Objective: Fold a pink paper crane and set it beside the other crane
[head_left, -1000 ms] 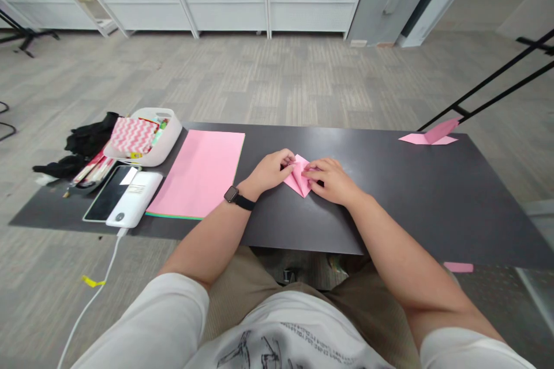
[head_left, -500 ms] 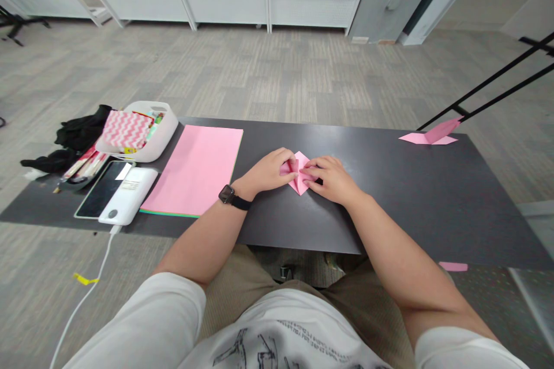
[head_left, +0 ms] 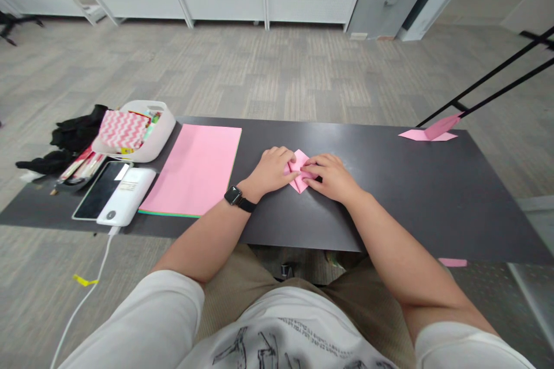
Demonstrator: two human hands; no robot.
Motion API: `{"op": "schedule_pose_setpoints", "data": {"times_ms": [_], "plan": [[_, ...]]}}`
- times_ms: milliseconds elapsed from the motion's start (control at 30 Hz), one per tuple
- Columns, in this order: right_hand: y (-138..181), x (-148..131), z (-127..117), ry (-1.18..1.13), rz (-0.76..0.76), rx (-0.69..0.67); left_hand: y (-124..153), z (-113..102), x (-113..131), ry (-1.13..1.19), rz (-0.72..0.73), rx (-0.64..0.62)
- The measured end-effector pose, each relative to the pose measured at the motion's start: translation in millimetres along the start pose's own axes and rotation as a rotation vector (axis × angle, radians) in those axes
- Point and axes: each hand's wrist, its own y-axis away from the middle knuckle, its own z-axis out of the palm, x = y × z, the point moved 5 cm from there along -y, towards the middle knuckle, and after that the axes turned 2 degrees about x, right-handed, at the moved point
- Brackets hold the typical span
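Note:
A small folded pink paper piece (head_left: 298, 176) lies on the dark table (head_left: 411, 196), in the middle. My left hand (head_left: 272, 170), with a black watch on the wrist, has its fingers curled and pressed on the paper's left side. My right hand (head_left: 331, 177) pinches and presses the paper's right side. Both hands cover much of the paper; only its centre and lower tip show.
A stack of pink sheets (head_left: 194, 170) lies left of my hands. Further left are a white power bank (head_left: 125, 204), a phone (head_left: 101, 190), a white tray (head_left: 162, 141) with patterned paper, pens and black cloth. Another folded pink piece (head_left: 428, 134) rests at the far right corner.
The raised flap of the paper has been pressed flatter, and both hands have closed in over it. The view shifted slightly.

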Motion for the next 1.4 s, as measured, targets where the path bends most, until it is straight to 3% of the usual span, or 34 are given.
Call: {"op": "schedule_pose_setpoints", "data": {"times_ms": [1400], "plan": [[-0.2,-3.1,-0.9,-0.017,0.028,-0.005,0.3,4.7,-1.5,-0.042,-0.041,0.001]]}}
